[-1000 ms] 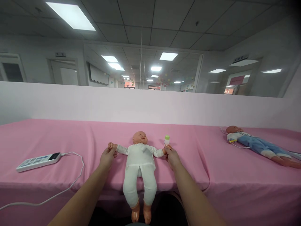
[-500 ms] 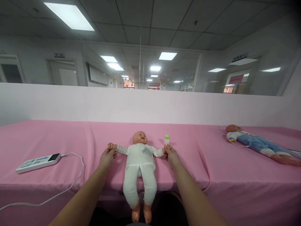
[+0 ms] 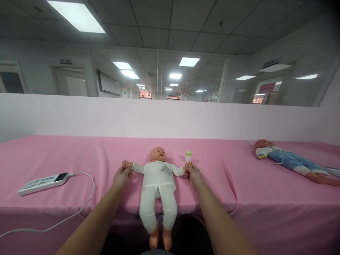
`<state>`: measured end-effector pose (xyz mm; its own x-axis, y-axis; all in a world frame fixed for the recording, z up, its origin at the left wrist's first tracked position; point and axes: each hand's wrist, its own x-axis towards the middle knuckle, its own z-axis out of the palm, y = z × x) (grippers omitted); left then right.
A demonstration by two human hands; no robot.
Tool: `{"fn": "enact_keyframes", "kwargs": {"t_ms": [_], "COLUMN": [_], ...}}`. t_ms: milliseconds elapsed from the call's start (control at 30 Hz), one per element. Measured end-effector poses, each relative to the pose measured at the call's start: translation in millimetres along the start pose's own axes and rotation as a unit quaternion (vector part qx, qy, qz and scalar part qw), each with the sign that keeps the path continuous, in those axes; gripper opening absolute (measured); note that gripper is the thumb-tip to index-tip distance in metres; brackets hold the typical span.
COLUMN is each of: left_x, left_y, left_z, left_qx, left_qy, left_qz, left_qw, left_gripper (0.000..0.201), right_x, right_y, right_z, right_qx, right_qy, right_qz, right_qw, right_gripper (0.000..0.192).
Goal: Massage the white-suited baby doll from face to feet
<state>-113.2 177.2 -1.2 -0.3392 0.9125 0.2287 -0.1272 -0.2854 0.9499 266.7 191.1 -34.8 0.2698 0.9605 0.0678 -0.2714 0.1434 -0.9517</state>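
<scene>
A baby doll [image 3: 158,177] in a white top and white trousers lies on its back on the pink cloth [image 3: 204,187], its head away from me and its feet past the front edge. Both its arms are stretched out sideways. My left hand [image 3: 122,177] is closed around the doll's hand on the left side. On the other side, my right hand [image 3: 195,176] grips the doll's other hand. Just beyond my right hand stands a small white bottle with a green cap [image 3: 188,156], its lower part hidden by the hands.
On the left lies a white handheld device [image 3: 43,183] with a cable [image 3: 79,210] running off the front edge. A second doll in blue trousers [image 3: 289,161], with thin tubes about it, lies at the right. A low white wall [image 3: 170,118] with glass above borders the back.
The view has shifted very slightly. Both hands keep their hold on the doll's hands, and the doll stays in the same pose.
</scene>
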Motion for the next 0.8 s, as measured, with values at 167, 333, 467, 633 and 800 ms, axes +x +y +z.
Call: {"fn": "enact_keyframes", "kwargs": {"t_ms": [167,333,467,633,800], "left_x": [3,10,13,14,15], "left_y": [-3,-14,-20,-21,-21], "left_z": [-2.5,-7.6,-10.5,-12.7,-11.0], "left_qx": [0.0,-0.005,0.001,0.01,0.016], "left_qy": [-0.01,-0.007,-0.013,-0.011,-0.004], "left_qz": [-0.006,-0.002,-0.004,-0.004,-0.005], "left_qw": [1.0,1.0,1.0,1.0,1.0], "left_gripper": [0.059,0.057,0.056,0.058,0.057], "right_x": [-2,-1,0,0,3], "right_y": [-2,0,1,1,3], "right_z": [0,2,2,0,-1], "right_qx": [0.014,0.028,0.025,0.02,0.012], "right_qy": [-0.004,0.001,0.007,0.001,0.0], "right_qz": [0.027,0.029,0.027,0.029,0.022], "right_qw": [1.0,0.999,0.999,0.999,1.0], "right_gripper": [0.036,0.039,0.042,0.041,0.042]}}
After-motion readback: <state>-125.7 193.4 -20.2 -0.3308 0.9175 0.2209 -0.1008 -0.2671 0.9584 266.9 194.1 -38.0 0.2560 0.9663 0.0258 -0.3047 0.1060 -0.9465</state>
